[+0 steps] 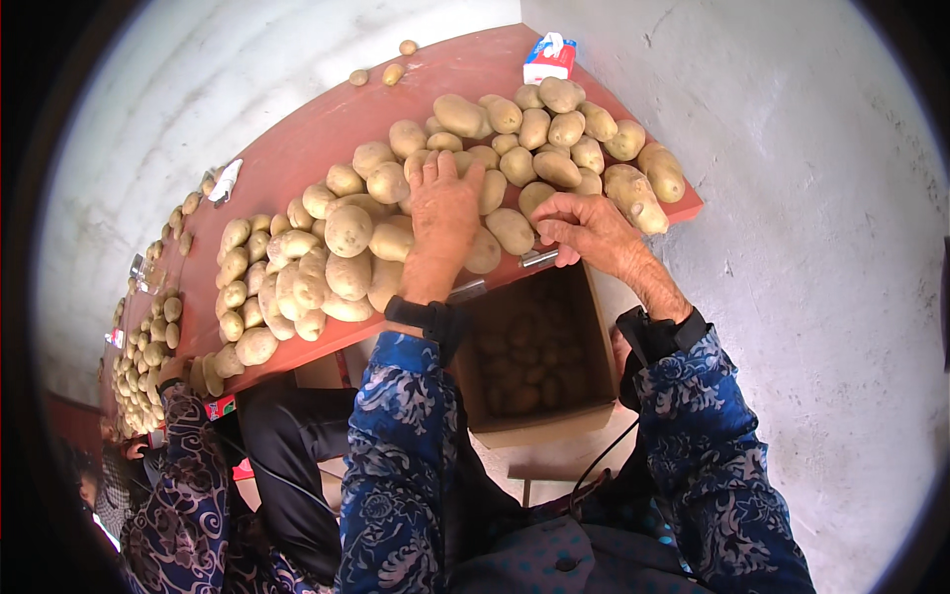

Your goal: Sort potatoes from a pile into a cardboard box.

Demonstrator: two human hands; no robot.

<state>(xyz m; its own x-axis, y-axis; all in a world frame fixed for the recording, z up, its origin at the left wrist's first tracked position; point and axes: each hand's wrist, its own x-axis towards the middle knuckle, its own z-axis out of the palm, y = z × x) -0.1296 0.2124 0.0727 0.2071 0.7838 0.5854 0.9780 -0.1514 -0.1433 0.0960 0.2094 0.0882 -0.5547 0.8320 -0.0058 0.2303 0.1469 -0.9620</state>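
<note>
Many light-brown potatoes [348, 231] lie heaped along the near side of a red table [297, 119]. My left hand [441, 210] rests on top of the heap, palm down, its fingers stretched out over several potatoes. To its right, my right hand [594, 234] is at the table's front edge, beside a potato [512, 231]. The fingers of that hand are curled in with the thumb against them; whether something small is between them is hidden. Under the edge, below my hands, stands an open cardboard box [539, 426] with potatoes in its shadowed inside.
A red, white and blue tissue box [550, 57] stands at the far right corner by the wall [772, 198]. Small potatoes [393, 74] lie at the back edge. On the left, a co-worker's patterned sleeve [188, 495] reaches toward further potatoes [139, 371]. Metal pieces [539, 259] sit on the front edge.
</note>
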